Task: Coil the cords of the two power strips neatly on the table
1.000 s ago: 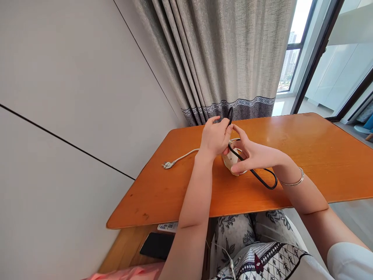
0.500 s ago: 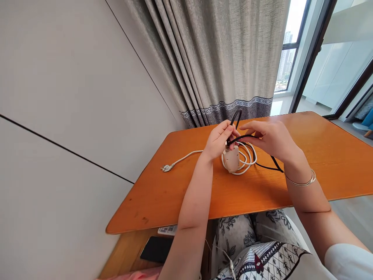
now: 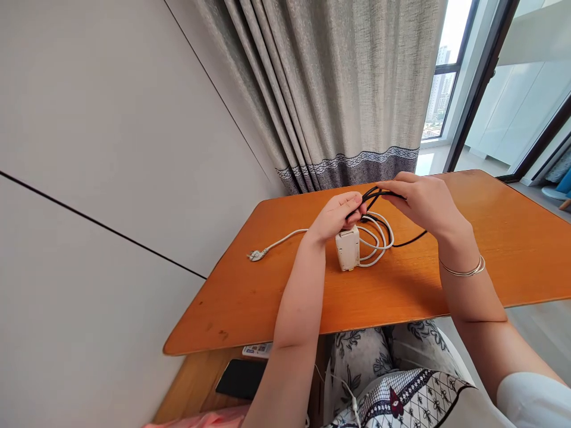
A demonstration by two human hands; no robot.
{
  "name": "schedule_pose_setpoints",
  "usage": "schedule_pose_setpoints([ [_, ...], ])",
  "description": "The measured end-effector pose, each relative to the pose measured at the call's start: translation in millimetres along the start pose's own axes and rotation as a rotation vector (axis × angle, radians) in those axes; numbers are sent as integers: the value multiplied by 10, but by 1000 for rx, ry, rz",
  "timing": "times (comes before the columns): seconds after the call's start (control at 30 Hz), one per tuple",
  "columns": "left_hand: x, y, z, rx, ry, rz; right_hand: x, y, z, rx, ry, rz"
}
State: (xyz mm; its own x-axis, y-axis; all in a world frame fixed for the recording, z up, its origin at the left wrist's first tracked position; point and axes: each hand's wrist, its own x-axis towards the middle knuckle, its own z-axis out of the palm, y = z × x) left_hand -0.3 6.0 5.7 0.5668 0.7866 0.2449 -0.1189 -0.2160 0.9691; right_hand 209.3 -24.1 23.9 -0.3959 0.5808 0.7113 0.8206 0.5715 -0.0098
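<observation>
Folds of a black cable stretch between my two hands above the table. My left hand is closed around one end of the folds. The fingers of my right hand pinch the other end, and a strand runs from there down to the tabletop. Just below my left hand is a white power block, beside loops of white cord. The cord's white plug lies to the left on the table.
The orange wooden table meets a grey wall on the left. A patterned curtain hangs behind it. Below the front edge, a black phone lies on a wooden surface near pink cloth.
The upright black loop is now drawn out flat between my hands. My left hand has lowered slightly, my right hand has risen a little, and the white block shows a different side.
</observation>
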Motion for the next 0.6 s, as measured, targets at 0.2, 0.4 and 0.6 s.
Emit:
schedule_pose_setpoints([
  [0.2, -11, -11, -45, -124, -73, -44, 63, 171, 96, 384, 51, -1],
  [0.4, -40, -3, -23, -243, -143, -36, 117, 185, 118, 763, 23, 79],
  [0.6, -117, 92, 85, -352, -111, -32, 159, 105, 179, 1092, 10, 160],
])
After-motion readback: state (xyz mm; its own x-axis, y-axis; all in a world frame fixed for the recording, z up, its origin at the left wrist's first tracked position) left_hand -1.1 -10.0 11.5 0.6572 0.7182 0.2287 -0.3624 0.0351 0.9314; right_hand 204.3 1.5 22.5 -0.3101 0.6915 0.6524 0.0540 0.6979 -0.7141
